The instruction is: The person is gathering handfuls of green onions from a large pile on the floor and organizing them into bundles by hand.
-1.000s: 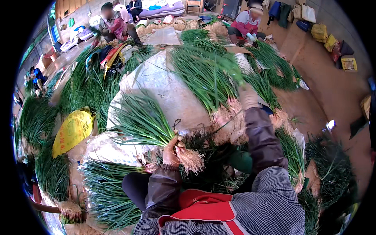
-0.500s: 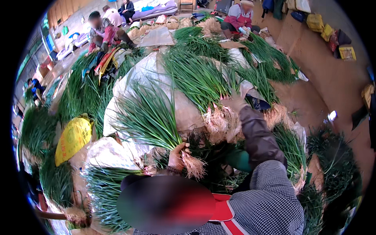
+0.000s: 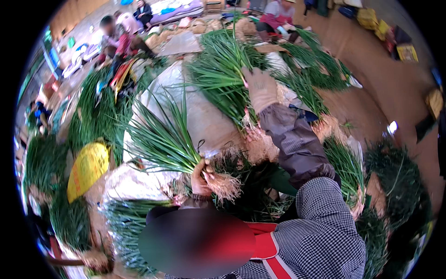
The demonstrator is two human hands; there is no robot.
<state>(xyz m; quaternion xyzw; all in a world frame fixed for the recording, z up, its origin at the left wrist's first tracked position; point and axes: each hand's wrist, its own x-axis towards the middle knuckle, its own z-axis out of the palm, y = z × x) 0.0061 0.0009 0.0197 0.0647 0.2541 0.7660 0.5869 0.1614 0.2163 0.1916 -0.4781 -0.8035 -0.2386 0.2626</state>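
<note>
My left hand (image 3: 200, 179), closed low on the stalks, holds a bunch of green onions (image 3: 174, 146). Its leaves fan up and to the left, and its pale, stringy roots hang to the right of the fist. My right hand (image 3: 261, 88), in a tan glove, is farther out and closed on a few green onions (image 3: 245, 83); their roots dangle below the fingers. Beneath that hand lies a larger pile of green onions (image 3: 222, 103), roots towards me, on a whitish plastic sheet (image 3: 160, 81). The right palm and some fingertips are hidden from view.
Loose greens (image 3: 237, 195) lie close in front of me. More green onions (image 3: 125, 228) are heaped at my near left, beside a yellow sack (image 3: 88, 169). Other people sit at the far side, one (image 3: 276, 23) at the far right. Brown floor (image 3: 355, 111) stretches to the right.
My right hand has moved up and left from the roots of the pile, lifting a few green onions. My left hand and its bunch have shifted slightly left.
</note>
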